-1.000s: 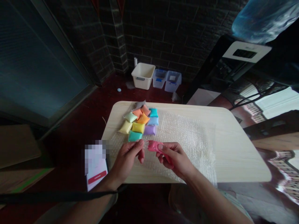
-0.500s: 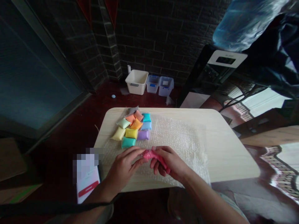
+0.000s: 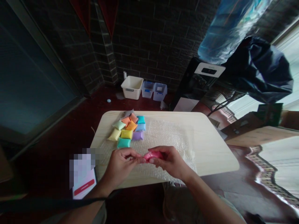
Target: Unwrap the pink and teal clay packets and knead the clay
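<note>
Here, the pink packet (image 3: 153, 154) lies between both hands (image 3: 170, 159), each clamped on it.

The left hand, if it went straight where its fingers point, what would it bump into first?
The left hand would meet the pink packet, whose end it seems to pinch. Beyond that looks to be the right hand, though depth is unclear.

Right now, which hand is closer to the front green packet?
Left. The left hand is just below the green packet in the picture, on the person's side; the right hand is farther off to its right, holding the pink packet.
</note>
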Demonstrator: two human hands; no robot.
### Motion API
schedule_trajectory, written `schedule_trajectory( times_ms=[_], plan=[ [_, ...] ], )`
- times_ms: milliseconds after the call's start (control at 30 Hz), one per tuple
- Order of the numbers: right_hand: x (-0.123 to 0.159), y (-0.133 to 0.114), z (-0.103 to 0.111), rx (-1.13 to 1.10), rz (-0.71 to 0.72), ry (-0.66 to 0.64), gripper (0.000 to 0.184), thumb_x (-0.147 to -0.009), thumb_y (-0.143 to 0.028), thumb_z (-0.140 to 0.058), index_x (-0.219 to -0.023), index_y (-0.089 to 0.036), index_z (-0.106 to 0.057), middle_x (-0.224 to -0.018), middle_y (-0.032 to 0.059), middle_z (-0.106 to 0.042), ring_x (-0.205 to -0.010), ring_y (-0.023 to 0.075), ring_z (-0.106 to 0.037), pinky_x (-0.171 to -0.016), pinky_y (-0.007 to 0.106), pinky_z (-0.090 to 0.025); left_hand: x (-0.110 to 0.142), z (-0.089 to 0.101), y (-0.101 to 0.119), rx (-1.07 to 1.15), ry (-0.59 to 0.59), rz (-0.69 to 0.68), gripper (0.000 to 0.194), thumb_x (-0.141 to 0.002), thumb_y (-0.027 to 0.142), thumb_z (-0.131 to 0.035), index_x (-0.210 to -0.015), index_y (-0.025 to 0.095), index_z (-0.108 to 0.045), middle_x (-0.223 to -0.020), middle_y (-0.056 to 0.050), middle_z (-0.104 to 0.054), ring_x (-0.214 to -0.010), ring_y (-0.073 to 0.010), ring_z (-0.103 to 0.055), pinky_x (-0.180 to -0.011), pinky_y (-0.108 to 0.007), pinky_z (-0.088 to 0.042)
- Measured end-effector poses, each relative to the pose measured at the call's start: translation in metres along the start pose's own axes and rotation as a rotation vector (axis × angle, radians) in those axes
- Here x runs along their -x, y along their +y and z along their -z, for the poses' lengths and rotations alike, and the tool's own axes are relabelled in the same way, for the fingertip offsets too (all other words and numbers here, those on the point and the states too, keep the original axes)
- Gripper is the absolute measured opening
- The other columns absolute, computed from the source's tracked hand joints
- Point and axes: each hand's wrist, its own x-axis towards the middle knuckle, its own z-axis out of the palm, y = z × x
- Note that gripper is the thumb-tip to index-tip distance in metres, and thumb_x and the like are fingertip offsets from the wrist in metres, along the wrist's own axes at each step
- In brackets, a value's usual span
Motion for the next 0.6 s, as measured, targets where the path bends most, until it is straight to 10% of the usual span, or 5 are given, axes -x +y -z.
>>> schedule_trajectory(
  times_ms=[300,600],
  plan=[
    [-0.0028,-0.0048,0.0019,0.021,-0.062,0.017,0.041,-0.085,-0.054,-0.079,-0.093,-0.013,-0.078,-0.063,0.0016,-0.067,-0.048,0.0082,-0.052,-0.042,0.020,-0.038,-0.0006,-0.0008,0.0036,-0.341,-0.046,-0.265,0.024,-0.097,0.024,-0.062,-0.079,0.019,-0.078,-0.075,-0.006,-0.075,-0.070,-0.0186,-0.067,-0.068,-0.027,-0.046],
    [0.0018,-0.0015,0.0000,-0.021,-0.020,0.085,0.044,-0.079,-0.048,-0.086,-0.105,-0.014,-0.076,-0.075,0.0040,-0.071,-0.058,0.0118,-0.058,-0.049,0.023,-0.048,-0.0051,-0.0060,-0.0025,0.053,-0.010,0.096,0.018,-0.073,0.033,-0.087,-0.071,0.017,-0.078,-0.069,-0.006,-0.078,-0.063,-0.0198,-0.069,-0.057,-0.024,-0.050]
  ],
)
